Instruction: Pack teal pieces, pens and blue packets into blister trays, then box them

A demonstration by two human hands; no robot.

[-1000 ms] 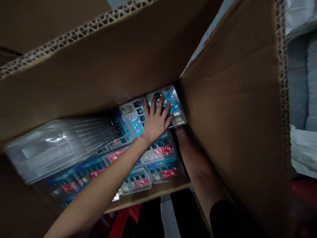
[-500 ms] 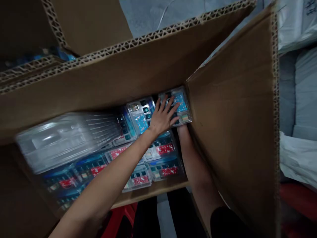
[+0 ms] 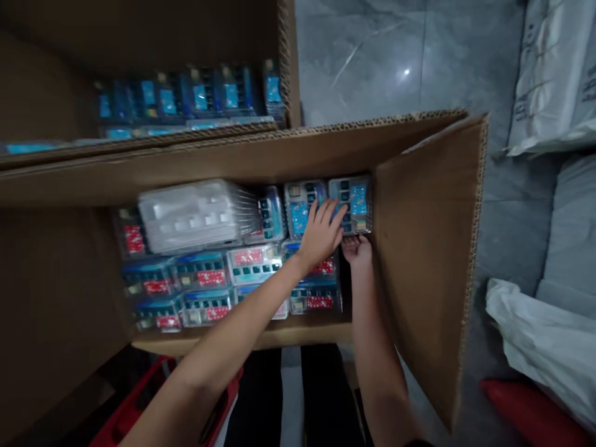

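Clear plastic blister packs with dark square pieces and blue or red cards lie in rows inside a cardboard box (image 3: 421,261). My left hand (image 3: 322,233) rests with fingers stretched over the left edge of the blue-card pack (image 3: 358,198) in the far right corner. Beside that pack, to its left, lies another blue-card pack (image 3: 298,211). At the corner pack's near edge is my right hand (image 3: 357,249), palm partly up, fingers loosely bent and apart; whether its fingertips touch the pack is unclear. A stack of clear plastic trays (image 3: 189,214) lies further left.
Red-card packs (image 3: 212,277) fill the nearer rows. Behind stands a second cardboard box with several blue-card packs (image 3: 231,93). White wrapped bundles (image 3: 549,81) and a red item (image 3: 535,410) are on the right on grey floor tiles (image 3: 363,68). A red plastic object (image 3: 125,410) is at lower left.
The view has shifted, showing more of the second box. My right hand, formerly hidden under the corner pack, now shows at its near edge. My left hand has slid off the pack's middle toward its left edge.
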